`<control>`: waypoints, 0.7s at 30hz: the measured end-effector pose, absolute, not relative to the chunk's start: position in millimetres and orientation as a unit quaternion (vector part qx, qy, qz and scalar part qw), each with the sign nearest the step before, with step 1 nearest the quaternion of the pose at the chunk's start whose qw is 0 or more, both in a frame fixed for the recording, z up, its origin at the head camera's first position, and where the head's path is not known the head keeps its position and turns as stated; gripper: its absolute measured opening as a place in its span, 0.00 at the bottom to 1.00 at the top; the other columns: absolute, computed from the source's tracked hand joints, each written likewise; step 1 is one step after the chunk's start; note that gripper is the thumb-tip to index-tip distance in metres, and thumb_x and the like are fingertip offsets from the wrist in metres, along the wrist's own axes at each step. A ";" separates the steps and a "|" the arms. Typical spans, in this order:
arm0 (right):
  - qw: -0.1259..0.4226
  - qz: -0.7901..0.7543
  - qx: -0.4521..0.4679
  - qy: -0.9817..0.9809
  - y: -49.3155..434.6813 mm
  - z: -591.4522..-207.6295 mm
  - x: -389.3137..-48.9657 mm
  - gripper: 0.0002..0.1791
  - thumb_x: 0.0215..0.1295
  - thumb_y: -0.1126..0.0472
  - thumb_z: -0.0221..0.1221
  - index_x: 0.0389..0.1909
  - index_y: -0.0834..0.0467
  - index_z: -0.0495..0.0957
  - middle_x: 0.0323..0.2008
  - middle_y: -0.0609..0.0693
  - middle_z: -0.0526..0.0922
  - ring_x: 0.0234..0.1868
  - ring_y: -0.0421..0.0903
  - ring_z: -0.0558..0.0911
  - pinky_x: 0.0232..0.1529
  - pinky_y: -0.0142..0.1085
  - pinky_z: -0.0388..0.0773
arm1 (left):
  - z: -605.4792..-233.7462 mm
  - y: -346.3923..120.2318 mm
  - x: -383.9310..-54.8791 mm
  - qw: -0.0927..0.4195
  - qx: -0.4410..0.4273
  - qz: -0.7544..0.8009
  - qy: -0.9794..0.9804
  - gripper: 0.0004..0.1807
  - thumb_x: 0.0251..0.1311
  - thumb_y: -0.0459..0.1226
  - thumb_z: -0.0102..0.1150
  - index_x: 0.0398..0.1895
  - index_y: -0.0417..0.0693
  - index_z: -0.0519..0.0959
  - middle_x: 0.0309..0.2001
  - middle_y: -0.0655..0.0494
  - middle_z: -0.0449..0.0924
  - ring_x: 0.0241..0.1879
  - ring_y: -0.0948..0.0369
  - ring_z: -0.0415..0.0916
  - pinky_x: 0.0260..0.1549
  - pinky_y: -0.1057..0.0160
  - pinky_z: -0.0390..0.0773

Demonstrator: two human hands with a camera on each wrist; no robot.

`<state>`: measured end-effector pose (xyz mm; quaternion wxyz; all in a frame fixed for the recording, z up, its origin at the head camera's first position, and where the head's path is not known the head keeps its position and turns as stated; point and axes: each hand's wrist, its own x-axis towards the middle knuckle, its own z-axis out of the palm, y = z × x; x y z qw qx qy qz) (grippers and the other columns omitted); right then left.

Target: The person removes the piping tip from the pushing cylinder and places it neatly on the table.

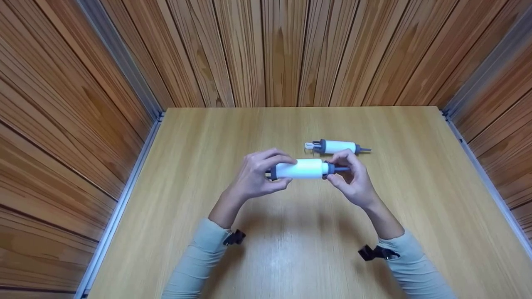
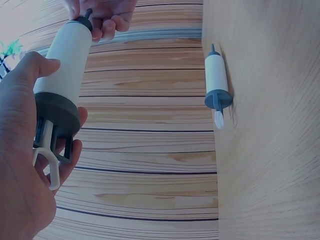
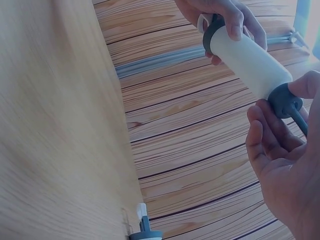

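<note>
A large syringe point(image 1: 305, 168) with a white barrel and dark grey end caps lies crosswise between both hands above the table. My left hand point(image 1: 258, 174) grips its plunger end, thumb and fingers around the barrel. In the left wrist view, a white loop handle point(image 2: 52, 167) sticks out below the dark frame. At the other end, my right hand point(image 1: 353, 180) pinches the grey nozzle cap point(image 3: 284, 100) between thumb and fingers. The thin nozzle point(image 3: 299, 120) points toward the right palm.
A second syringe point(image 1: 340, 146) of the same look lies on the table point(image 1: 199, 137) behind the hands, nozzle to the right. Wood-plank walls point(image 1: 282, 54) with metal rails point(image 1: 124, 195) enclose the table. A dark strap device point(image 1: 378, 253) sits on each sleeve.
</note>
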<state>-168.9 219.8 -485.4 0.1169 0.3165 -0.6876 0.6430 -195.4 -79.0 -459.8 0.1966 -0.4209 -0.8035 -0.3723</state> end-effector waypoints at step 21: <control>0.117 0.677 0.328 -0.648 228.4 -491.1 -172.4 0.20 0.58 0.90 0.56 0.51 0.84 0.64 0.50 0.40 0.89 0.49 0.34 0.91 0.53 0.27 0.89 | -463.7 -81.5 -202.0 0.200 -0.424 -0.386 -0.794 0.19 0.61 0.39 0.82 0.55 0.46 0.92 0.53 0.46 0.93 0.50 0.49 0.92 0.48 0.51 0.94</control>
